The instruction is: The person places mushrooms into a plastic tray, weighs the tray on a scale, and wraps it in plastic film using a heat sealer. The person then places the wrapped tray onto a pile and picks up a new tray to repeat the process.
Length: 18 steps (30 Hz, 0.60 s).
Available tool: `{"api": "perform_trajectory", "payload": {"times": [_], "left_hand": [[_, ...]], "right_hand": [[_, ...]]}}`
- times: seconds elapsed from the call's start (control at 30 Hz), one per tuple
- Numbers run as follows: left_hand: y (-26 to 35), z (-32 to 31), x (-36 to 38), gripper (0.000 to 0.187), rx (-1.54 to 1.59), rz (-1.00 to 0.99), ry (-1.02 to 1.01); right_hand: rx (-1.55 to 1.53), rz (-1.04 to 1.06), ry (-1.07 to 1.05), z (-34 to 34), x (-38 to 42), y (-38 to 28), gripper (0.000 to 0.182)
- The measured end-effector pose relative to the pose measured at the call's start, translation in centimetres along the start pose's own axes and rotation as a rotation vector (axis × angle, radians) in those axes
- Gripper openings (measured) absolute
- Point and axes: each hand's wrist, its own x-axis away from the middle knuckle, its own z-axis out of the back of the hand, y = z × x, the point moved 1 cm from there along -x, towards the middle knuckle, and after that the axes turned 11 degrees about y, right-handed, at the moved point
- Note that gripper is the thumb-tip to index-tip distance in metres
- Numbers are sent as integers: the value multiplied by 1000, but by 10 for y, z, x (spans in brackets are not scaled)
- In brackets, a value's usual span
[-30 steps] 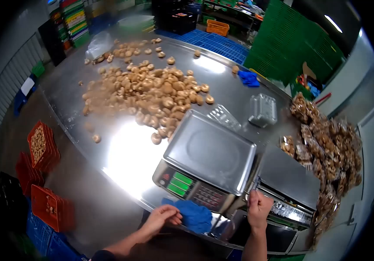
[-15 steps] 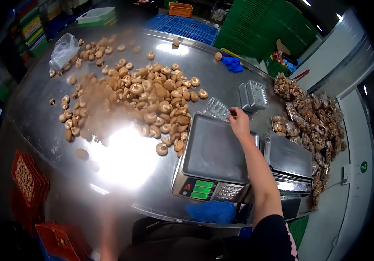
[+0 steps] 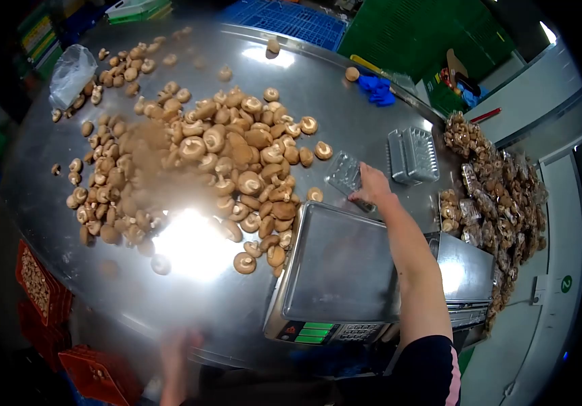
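My right hand (image 3: pixel 373 185) reaches past the scale and grips the near end of a clear plastic tray (image 3: pixel 342 169), thumb on one side and fingers on the other. That tray looks tilted beside the mushroom pile. Low at the table's front edge is my left hand (image 3: pixel 181 342), smeared, so its fingers cannot be made out. A big heap of shiitake mushrooms (image 3: pixel 236 145) spreads over the middle and left of the steel table. Under my right forearm stands a digital scale (image 3: pixel 341 264) with a bare platform and green displays.
Stacked clear trays (image 3: pixel 413 155) stand right of my right hand. Bagged mushrooms (image 3: pixel 501 203) are piled along the right side. A second scale (image 3: pixel 463 267), a blue glove (image 3: pixel 377 90), a plastic bag (image 3: pixel 73 76) and red crates (image 3: pixel 98 375) lie around.
My right hand has closed on the clear tray, which has turned more upright. My left hand has come up slightly at the front edge. The view has shifted.
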Motion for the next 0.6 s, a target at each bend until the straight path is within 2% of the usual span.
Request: {"api": "perform_trajectory", "payload": {"times": [0.2, 0.4, 0.47, 0.5, 0.53, 0.6], "left_hand": [[8, -41, -6, 13, -1, 15, -110], [21, -42, 3, 14, -25, -13, -164], [33, -39, 8, 15, -25, -34, -167], [46, -46, 12, 17, -82, 39, -135], [37, -41, -6, 21, -226, -149, -202], [48, -36, -13, 37, -361, -336, -280]], "right_hand": [[-32, -5, 118, 12, 8, -5, 99], [-17, 32, 25, 53, 19, -22, 94], [-106, 55, 245, 74, 27, -23, 94], [-151, 74, 351, 90, 31, -33, 95], [-253, 114, 357, 108, 36, -45, 95], [-482, 206, 347, 161, 51, -94, 95]]}}
